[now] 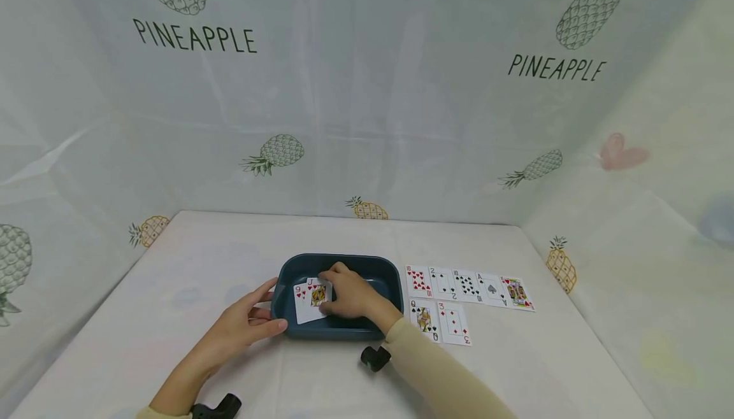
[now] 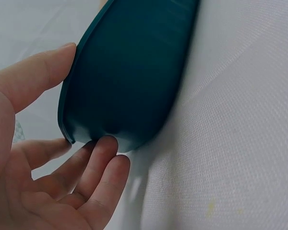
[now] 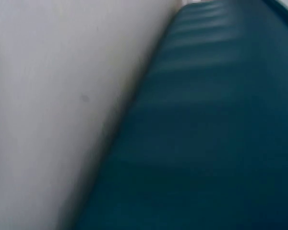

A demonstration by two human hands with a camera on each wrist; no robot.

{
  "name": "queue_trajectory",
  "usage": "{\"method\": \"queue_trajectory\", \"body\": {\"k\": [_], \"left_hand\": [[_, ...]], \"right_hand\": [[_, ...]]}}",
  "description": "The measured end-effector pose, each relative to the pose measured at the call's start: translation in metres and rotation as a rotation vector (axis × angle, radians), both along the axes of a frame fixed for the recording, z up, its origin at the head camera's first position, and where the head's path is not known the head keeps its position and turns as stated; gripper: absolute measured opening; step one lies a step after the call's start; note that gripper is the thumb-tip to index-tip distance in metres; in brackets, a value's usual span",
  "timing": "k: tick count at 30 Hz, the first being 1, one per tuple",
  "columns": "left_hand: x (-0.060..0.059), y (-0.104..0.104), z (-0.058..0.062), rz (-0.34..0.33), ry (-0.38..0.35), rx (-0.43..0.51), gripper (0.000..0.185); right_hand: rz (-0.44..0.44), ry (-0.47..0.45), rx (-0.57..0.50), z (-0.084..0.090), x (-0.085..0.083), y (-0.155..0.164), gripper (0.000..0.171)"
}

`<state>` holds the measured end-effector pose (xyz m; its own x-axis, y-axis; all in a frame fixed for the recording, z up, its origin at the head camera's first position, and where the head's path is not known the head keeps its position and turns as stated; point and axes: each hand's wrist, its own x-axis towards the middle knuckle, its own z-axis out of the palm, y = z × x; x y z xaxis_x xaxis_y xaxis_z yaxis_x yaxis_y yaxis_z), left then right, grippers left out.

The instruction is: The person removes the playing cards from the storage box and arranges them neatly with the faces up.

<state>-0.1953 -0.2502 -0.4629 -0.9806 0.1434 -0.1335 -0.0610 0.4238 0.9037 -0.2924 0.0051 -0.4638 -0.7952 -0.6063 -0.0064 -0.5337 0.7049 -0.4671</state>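
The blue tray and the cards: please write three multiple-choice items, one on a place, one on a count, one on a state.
1. Where do the laid-out cards lie relative to the blue tray?
A. to its right
B. to its left
C. under it

2. How many cards lie face up on the table outside the tray?
A. three
B. seven
C. ten

3. What does the left hand do?
A. lifts a card
B. touches the tray's left end
C. rests far from the tray

Answers: 1 A, the rows lie right of the tray. 2 B, five in the far row, two nearer. 3 B, its fingers meet the rim in the left wrist view.
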Motion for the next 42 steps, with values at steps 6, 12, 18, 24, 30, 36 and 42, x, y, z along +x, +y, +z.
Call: {"method": "queue_trajectory", "body": {"k": [6, 12, 18, 24, 30, 36, 42], "left_hand": [[-0.0005, 0.0011, 0.0011, 0.010, -0.004, -0.014, 0.092], [-0.0006, 0.0009, 0.0019, 0.011, -0.008, -0.007, 0.093], [-0.0003, 0.0002, 0.0007, 0.012, -0.017, 0.002, 0.093], [-0.0004, 0.0006, 0.0003, 0.010, -0.017, 0.009, 0.093], [-0.0009, 0.0009, 0.0006, 0.014, -0.014, -0.003, 0.092], [-0.0013, 0.0006, -0.0015, 0.016, -0.019, -0.007, 0.093], [-0.0014, 0.0006, -0.0024, 0.014, -0.011, -0.016, 0.093]], "right_hand": [[0.025, -0.022, 0.007, 0.0034, -0.0013, 0.0078, 0.077], [0.009, -0.050, 0.024, 0.0054, -0.0026, 0.0094, 0.079], [0.002, -0.047, 0.034, 0.0047, -0.0021, 0.0068, 0.078], [-0.011, -0.032, 0.042, 0.0035, 0.0010, 0.0062, 0.076], [-0.034, -0.030, 0.041, 0.0041, 0.0022, 0.0052, 0.079], [-0.052, -0.048, 0.027, 0.0012, 0.0016, 0.0038, 0.079], [-0.054, -0.043, 0.003, 0.0016, 0.0031, 0.0038, 0.077]]}}
